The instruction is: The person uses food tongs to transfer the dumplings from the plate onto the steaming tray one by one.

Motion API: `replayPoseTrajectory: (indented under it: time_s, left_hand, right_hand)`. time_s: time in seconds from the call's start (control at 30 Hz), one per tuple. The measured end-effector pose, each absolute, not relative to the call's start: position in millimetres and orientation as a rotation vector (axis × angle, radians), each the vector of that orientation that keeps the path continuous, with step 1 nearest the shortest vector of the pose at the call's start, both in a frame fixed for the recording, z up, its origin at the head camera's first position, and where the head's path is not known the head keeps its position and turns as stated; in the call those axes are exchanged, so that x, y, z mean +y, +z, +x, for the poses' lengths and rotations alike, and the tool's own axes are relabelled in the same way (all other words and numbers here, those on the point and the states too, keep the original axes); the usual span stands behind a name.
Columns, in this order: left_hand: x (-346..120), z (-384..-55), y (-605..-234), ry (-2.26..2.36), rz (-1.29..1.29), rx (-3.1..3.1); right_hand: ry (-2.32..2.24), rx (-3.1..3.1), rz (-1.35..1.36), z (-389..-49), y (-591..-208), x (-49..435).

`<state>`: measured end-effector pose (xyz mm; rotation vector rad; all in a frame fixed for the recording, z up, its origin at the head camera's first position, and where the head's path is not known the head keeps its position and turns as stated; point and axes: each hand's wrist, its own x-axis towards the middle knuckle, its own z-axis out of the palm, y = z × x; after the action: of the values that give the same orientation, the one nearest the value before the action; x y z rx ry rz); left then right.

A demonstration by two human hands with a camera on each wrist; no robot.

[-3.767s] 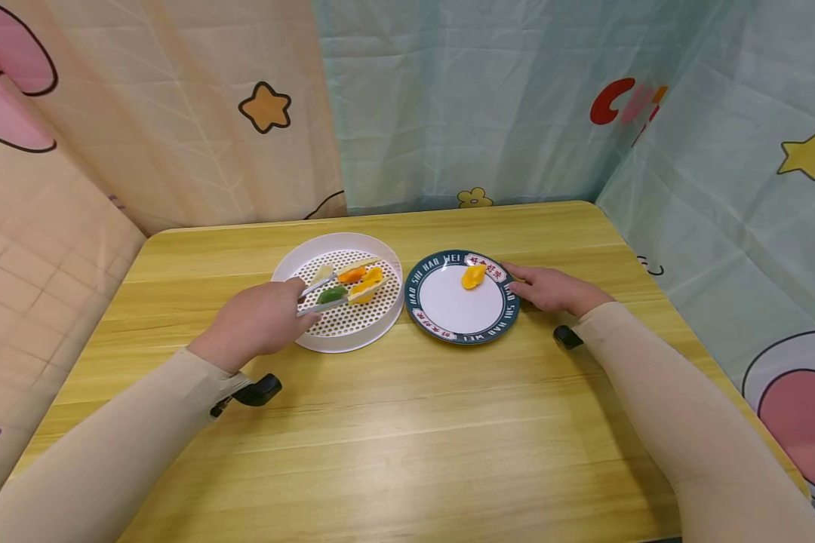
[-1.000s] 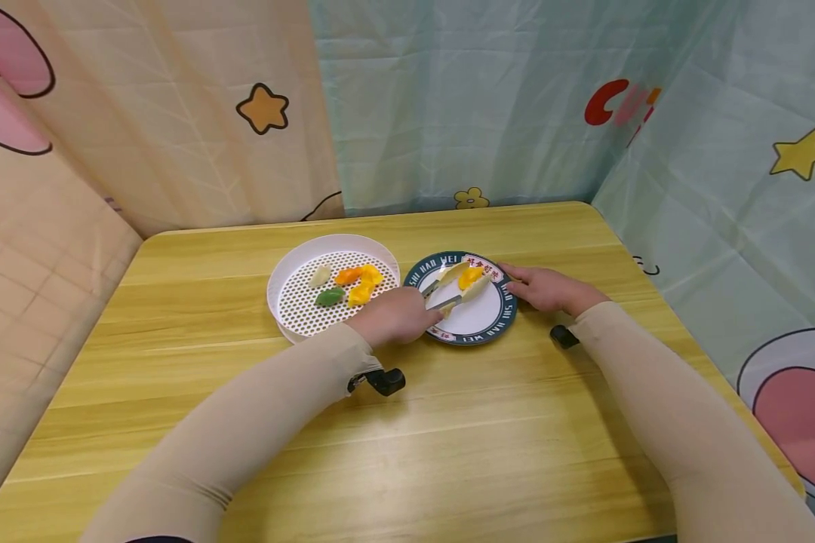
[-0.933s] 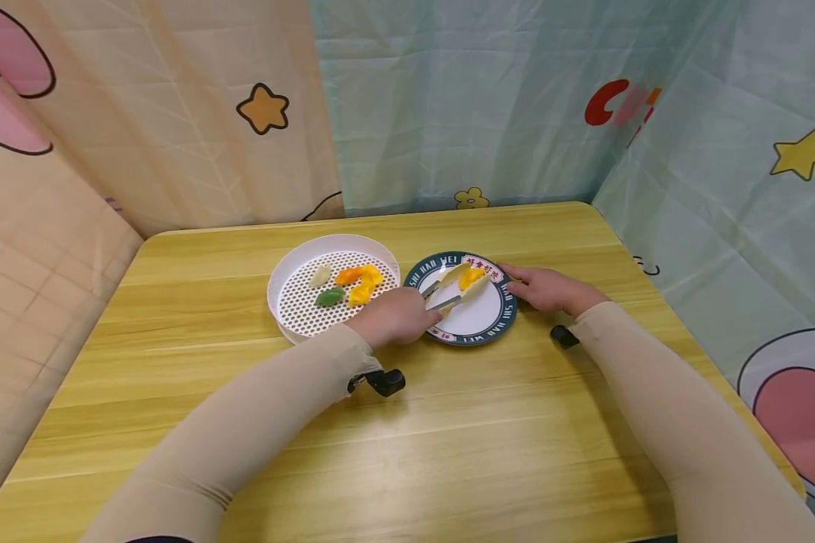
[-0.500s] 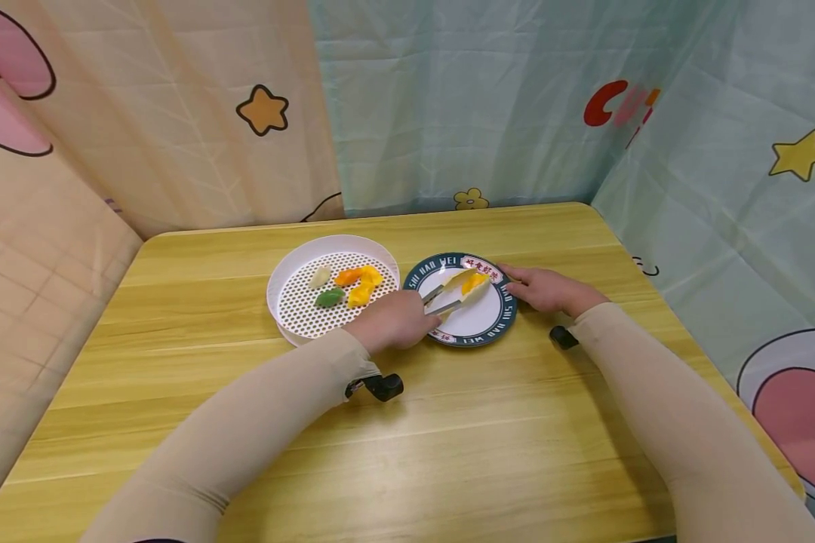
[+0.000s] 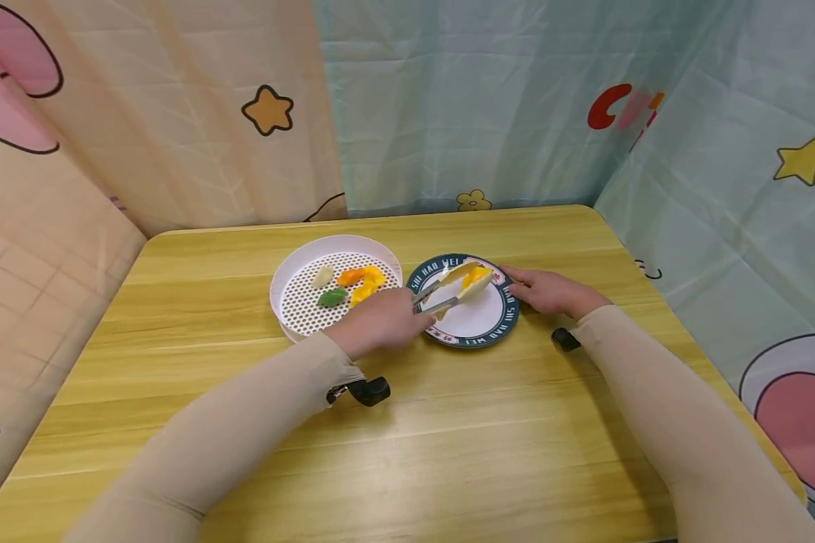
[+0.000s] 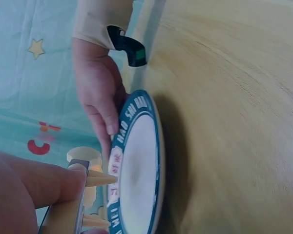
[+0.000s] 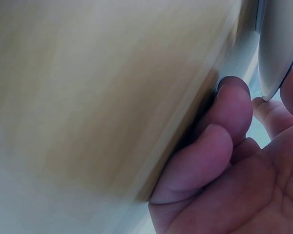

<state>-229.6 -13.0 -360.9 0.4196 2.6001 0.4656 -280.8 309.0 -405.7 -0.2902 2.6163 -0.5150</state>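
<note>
In the head view my left hand (image 5: pixel 383 320) grips a pair of tongs (image 5: pixel 444 305) with metal arms and pale tips. The tips reach over a white plate (image 5: pixel 458 323) with a dark green lettered rim. Between them is a yellow folded piece shaped like a dumpling (image 5: pixel 477 277), near the plate's far right side. My right hand (image 5: pixel 550 292) pinches the plate's right rim, thumb on top and a finger underneath, as the right wrist view shows. From the left wrist, the tong tips (image 6: pixel 100 179) appear right at the plate's edge, the piece partly hidden behind them.
Left of the plate stands a round white tray (image 5: pixel 342 243) with a perforated bottom. It bears a cream piece (image 5: pixel 322 277), a green piece (image 5: pixel 332 297), an orange piece (image 5: pixel 350 277) and yellow ones (image 5: pixel 372 277). Patterned curtains (image 5: pixel 475 105) hang behind the wooden table (image 5: pixel 475 445).
My left hand has carried the tongs rightward from the perforated tray to the plate. In the last half second it draws slightly back left and the tips spread a little. My right hand stays on the rim.
</note>
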Motion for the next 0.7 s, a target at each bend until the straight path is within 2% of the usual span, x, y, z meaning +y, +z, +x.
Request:
replayPoseTrajectory:
  time_s: [0.37,0.7]
  left_hand:
    - [-99,-190,-332,0.52,0.457,2.721]
    - [-175,-156,-330,0.604,0.376,2.706]
  right_hand:
    - [-0.484,2.642,-0.34,-281,-406,309]
    - [-0.502,2.63,-0.358,-279,-404,310]
